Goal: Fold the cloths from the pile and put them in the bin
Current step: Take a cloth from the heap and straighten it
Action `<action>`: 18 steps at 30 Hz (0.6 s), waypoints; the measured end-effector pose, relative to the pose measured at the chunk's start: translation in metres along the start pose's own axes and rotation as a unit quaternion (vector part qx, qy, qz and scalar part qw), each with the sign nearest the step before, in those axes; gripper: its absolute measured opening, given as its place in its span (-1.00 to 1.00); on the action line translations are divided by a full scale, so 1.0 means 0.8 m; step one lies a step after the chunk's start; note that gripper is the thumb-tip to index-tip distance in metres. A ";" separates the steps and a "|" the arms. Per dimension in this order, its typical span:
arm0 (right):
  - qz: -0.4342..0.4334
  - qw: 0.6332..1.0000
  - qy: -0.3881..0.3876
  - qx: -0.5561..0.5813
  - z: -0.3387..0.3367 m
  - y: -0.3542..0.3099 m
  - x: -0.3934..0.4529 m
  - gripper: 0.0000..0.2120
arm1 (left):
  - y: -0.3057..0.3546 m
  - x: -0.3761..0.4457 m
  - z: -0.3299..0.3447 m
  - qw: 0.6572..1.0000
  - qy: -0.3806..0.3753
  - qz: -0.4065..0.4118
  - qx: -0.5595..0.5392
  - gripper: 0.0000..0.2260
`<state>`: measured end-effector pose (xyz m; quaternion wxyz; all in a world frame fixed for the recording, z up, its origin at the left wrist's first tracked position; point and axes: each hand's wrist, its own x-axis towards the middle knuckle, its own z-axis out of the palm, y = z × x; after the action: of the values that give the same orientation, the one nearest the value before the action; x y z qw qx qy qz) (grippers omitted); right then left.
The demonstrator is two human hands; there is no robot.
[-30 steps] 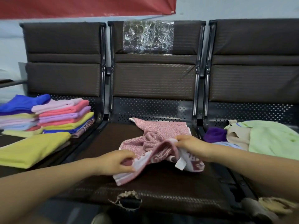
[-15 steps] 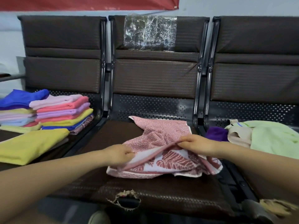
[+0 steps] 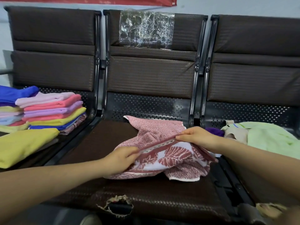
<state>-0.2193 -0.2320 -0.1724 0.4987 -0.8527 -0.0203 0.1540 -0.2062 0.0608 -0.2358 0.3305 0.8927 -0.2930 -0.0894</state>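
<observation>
Our left hand [image 3: 119, 161] sits at seven o'clock, fingers curled and pinching. Our right hand [image 3: 197, 136] reaches in toward two o'clock, thumb and fingers pinched together, both forearms bare.

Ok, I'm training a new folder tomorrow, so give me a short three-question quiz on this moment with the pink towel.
1. True or false: both hands, left hand and right hand, pinch the same edge of the pink patterned towel.
2. Where is the stack of folded cloths? A) on the seat to the person's left B) on the middle seat C) on the floor
3. Fill in: the front edge of the middle seat has a ____ in its cover.

Key: 1 true; 2 A; 3 tear.
</observation>
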 end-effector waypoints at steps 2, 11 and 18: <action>-0.002 0.999 0.021 -0.034 -0.010 0.006 0.004 -0.79 | 0.007 0.007 -0.012 0.990 0.025 -0.052 -0.129 -0.84; -0.076 0.969 0.234 0.009 -0.013 0.012 0.036 -0.79 | -0.006 0.051 -0.058 0.984 0.137 -0.093 -0.066 -0.73; -0.008 0.990 0.142 -0.002 -0.006 0.051 0.043 -0.82 | -0.025 0.079 -0.037 0.990 -0.007 -0.136 0.048 -0.72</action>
<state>-0.1898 -0.2499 -0.2137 0.4963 -0.8666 0.0440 0.0275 -0.1350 0.0524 -0.2237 0.2703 0.9383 -0.1750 -0.1262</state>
